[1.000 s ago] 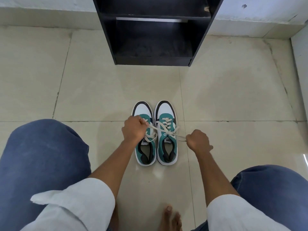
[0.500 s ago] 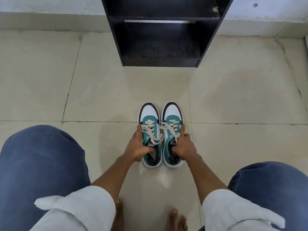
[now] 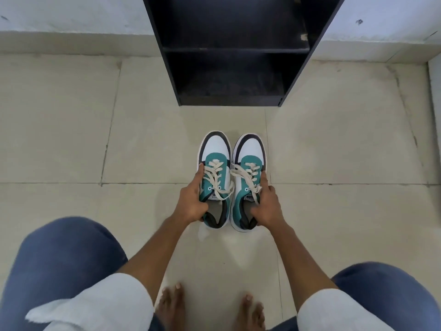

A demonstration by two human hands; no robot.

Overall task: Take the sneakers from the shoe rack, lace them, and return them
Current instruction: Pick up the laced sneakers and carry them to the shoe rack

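Observation:
Two teal, white and black sneakers sit side by side on the tiled floor, toes pointing at the rack. My left hand (image 3: 191, 201) grips the left sneaker (image 3: 214, 151) by its outer side, thumb at the collar. My right hand (image 3: 267, 204) holds the right sneaker (image 3: 250, 151) the same way, thumb inside the opening. Both carry cream laces (image 3: 218, 177) threaded through the eyelets, loose ends lying across the tongues. The black shoe rack (image 3: 171, 68) stands just beyond the toes, its lower shelves bare.
Beige floor tiles (image 3: 71, 139) spread left and right of the rack. A white wall base (image 3: 71, 41) runs behind it. My knees in blue jeans (image 3: 59, 259) and my bare feet (image 3: 171, 304) frame the bottom of the view.
A second ago both hands pulled lace ends apart over the shoes. They let the laces go and took hold of the sneakers' sides. The view has come closer to the rack.

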